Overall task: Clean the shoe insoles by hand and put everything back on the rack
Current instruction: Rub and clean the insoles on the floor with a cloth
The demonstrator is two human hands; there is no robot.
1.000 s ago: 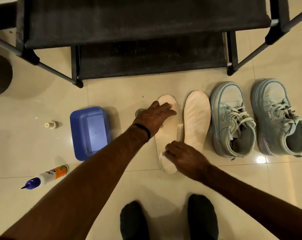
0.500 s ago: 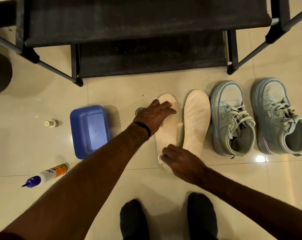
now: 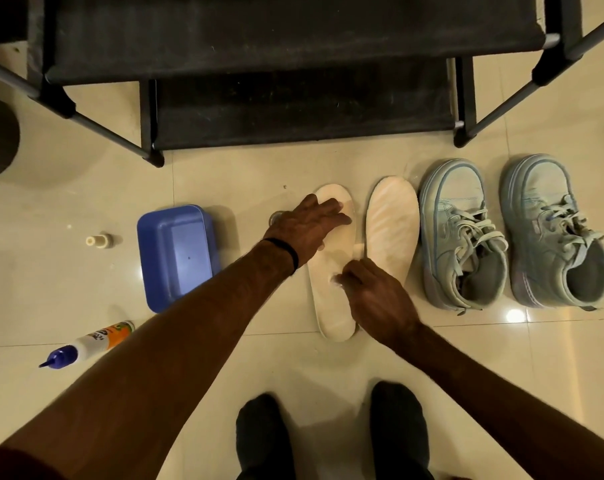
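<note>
Left hand (image 3: 305, 228): arm extended forward, fingers straight, palm down, black band at wrist. Right hand (image 3: 376, 299): arm extended, fingers curled downward, knuckles up.

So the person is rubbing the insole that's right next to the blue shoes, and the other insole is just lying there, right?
Not quite. In the head view both hands, the left hand and the right hand, are on the left insole, the one farther from the shoes. The right insole beside the shoes lies untouched.

Glossy cream tiled floor (image 3: 68, 188), light glare (image 3: 515, 316) at right.
</note>
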